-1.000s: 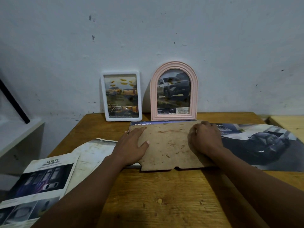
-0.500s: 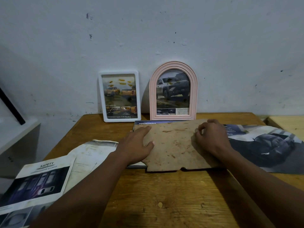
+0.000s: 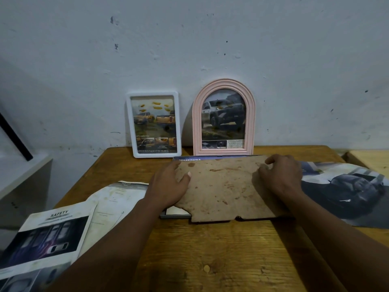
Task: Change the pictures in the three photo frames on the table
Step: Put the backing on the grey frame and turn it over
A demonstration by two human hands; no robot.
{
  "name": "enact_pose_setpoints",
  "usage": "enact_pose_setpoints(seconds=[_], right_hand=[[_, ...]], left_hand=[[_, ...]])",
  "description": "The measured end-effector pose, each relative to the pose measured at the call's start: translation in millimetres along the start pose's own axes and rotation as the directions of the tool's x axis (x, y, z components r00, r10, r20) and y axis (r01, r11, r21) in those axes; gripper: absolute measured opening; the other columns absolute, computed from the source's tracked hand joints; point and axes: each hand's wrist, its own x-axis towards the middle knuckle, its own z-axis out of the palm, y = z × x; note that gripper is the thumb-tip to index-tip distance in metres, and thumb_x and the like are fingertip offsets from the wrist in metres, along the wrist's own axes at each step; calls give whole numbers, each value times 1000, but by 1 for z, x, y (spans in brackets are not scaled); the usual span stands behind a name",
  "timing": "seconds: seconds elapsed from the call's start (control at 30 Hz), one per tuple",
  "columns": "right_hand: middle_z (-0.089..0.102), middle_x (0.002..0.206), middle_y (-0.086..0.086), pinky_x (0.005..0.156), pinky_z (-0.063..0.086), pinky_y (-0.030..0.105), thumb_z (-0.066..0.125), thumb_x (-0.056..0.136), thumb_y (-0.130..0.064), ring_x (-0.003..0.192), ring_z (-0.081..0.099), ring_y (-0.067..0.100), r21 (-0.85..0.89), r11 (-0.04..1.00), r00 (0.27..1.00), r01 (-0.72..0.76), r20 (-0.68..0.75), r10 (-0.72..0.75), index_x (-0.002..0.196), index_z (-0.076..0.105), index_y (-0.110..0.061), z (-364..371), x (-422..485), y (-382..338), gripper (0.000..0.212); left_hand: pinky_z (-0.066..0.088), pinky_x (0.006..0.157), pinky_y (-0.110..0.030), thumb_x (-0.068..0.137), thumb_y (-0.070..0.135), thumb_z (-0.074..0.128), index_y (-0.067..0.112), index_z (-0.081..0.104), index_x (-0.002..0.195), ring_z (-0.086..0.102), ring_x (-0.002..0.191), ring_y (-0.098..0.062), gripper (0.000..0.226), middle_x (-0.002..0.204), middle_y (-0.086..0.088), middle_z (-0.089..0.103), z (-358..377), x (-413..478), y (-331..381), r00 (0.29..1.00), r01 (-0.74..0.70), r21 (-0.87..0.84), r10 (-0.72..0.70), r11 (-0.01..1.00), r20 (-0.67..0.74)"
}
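Board: flat mid-worktop, long axis left-right, notched edge toward me.
Room: bare worktop nearside; pink frame just behind.
Left hand: flat, released, on board.
Right hand: curled on board; grip I cannot tell.

Both hands, left hand and right hand, rest on a stained brown backing board lying on the wooden table.
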Motion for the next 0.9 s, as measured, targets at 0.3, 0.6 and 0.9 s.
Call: enact_pose_setpoints(seconds=[0.3, 0.6, 0.9], right_hand=[[54, 126, 17, 92, 49, 51, 66, 85, -52, 119, 48, 37, -45, 996, 993, -75, 89, 79, 114, 58, -16, -4, -11, 3, 47], [58, 118, 14, 86, 53, 49, 67, 88, -45, 106, 58, 33, 44, 990, 983, -131, 132, 124, 108, 56, -17, -5, 2, 2, 37], [43, 140, 19, 100, 42, 51, 51, 97, -44, 128, 39, 41, -236, 970, 993, 57, 112, -31, 129, 53, -11, -2, -15, -6, 46]], left_hand=[[43, 106, -43, 96, 58, 55, 30, 41, 151, 49, 133, -22, 64, 150, 2, 49, 4, -6, -3, 999, 38, -25, -37, 999, 25], [34, 117, -47, 96, 64, 49, 30, 32, 156, 35, 147, -22, 71, 163, 3, 33, 5, -11, -1, 999, 20, 26, -21, 999, 31], [35, 115, -43, 98, 58, 51, 25, 47, 149, 38, 143, -21, 61, 158, 1, 42, 5, -8, -3, 998, -1, 65, -3, 998, 60]])
